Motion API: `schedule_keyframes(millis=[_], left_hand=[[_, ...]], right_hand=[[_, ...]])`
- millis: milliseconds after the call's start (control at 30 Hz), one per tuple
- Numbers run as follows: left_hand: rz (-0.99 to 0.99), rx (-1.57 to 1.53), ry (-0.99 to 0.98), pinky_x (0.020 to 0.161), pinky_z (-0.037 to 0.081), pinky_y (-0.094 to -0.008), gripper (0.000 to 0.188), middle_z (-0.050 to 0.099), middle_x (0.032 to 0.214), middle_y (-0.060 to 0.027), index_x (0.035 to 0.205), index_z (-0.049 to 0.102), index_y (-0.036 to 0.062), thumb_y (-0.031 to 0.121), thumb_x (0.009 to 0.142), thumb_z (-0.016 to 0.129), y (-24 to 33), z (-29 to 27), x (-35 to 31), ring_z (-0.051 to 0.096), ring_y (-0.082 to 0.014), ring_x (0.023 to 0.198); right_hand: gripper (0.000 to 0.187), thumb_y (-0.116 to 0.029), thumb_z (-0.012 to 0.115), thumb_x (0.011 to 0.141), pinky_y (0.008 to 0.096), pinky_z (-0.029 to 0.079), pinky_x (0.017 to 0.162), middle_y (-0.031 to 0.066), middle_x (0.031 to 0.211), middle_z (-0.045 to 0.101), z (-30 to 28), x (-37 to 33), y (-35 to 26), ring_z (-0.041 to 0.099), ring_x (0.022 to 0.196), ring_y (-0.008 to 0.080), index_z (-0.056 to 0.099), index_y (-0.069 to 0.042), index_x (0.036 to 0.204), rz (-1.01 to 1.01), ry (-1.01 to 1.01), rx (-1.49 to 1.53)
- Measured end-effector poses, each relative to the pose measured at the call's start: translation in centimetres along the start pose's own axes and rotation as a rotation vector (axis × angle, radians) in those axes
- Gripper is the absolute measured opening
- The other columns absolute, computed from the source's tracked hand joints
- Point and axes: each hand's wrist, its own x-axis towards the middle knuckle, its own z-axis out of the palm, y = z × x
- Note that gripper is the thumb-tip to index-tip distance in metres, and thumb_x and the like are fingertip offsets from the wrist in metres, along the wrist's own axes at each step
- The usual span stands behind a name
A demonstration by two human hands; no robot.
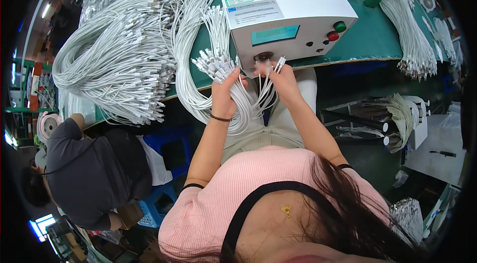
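At the bench machine [303, 7]: cable work judged part-way, tally uncertain

Closed around a thick bundle of white cables [242, 109], the left hand [223, 98] stands just left of the machine's front, connector ends fanned above it. The right hand [284, 83] is closed on a few loose cables [267, 95] directly before the round opening [263, 56]; blur there prevents confirming whether a connector sits inside. The display [276, 34] is lit.

Progress, by judgement: the ends in the right hand are at the working step, and the bundle appears unfinished. On the green bench [371, 34] lie a large heap of cables [114, 59] and a narrower bunch [184, 59], with further cables [405, 34] at far right. Which are done and which remain cannot be told.
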Motion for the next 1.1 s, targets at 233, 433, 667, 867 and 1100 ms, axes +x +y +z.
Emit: schedule_keyframes(millis=[233, 433, 667, 867, 1100], left_hand=[[0.094, 0.055, -0.061, 0.066, 0.049, -0.0284, 0.023, 0.063, 0.086, -0.0065, 0.099, 0.059, 0.0012, 0.001, 0.079, 0.069, -0.1, 0.9, 0.2, 0.062, -0.0165, 0.074], [0.092, 0.068, -0.082, 0.066, 0.049, -0.0281, 0.023, 0.064, 0.087, -0.0062, 0.099, 0.058, 0.0013, -0.001, 0.078, 0.068, 0.0, 0.5, 0.3, 0.062, -0.016, 0.075], [0.088, 0.078, -0.117, 0.066, 0.048, -0.0274, 0.023, 0.063, 0.087, -0.0055, 0.098, 0.058, 0.002, -0.003, 0.077, 0.067, -1.0, -0.1, 0.1, 0.061, -0.0152, 0.075], [0.084, 0.132, -0.136, 0.068, 0.047, -0.0269, 0.025, 0.063, 0.089, -0.0043, 0.1, 0.058, 0.0025, -0.003, 0.077, 0.067, -0.9, 0.0, -0.1, 0.061, -0.0145, 0.077], [0.102, 0.12, -0.141, 0.065, 0.047, -0.0265, 0.028, 0.062, 0.088, -0.0036, 0.101, 0.058, 0.0033, -0.004, 0.076, 0.068, -0.6, 0.1, 0.7, 0.06, -0.014, 0.075]], right_hand=[[0.021, -0.016, 0.068, 0.084, 0.0272, 0.047, 0.067, 0.0082, 0.08, 0.068, 0.1, 0.6, -0.9, 0.063, 0.072, 0.0129, 0.065, 0.003, 0.093, 0.066, 0.021, 0.145], [0.02, -0.016, 0.069, 0.083, 0.0258, 0.046, 0.066, 0.0064, 0.078, 0.067, -0.3, 0.4, -1.6, 0.06, 0.07, 0.0112, 0.066, 0.002, 0.091, 0.057, 0.008, 0.043], [0.019, -0.015, 0.068, 0.084, 0.025, 0.045, 0.067, 0.004, 0.078, 0.067, -0.1, 0.2, -0.5, 0.058, 0.071, 0.0096, 0.069, 0.003, 0.088, 0.006, -0.149, -0.124], [0.019, -0.016, 0.069, 0.084, 0.0239, 0.044, 0.064, 0.0036, 0.074, 0.066, 0.0, 0.1, 0.1, 0.057, 0.068, 0.0087, 0.069, 0.003, 0.086, 0.061, -0.04, 0.014], [0.017, -0.013, 0.068, 0.084, 0.0234, 0.042, 0.06, 0.004, 0.074, 0.065, -0.1, 1.0, -0.6, 0.053, 0.063, 0.009, 0.068, 0.003, 0.088, 0.118, -0.038, 0.149]])
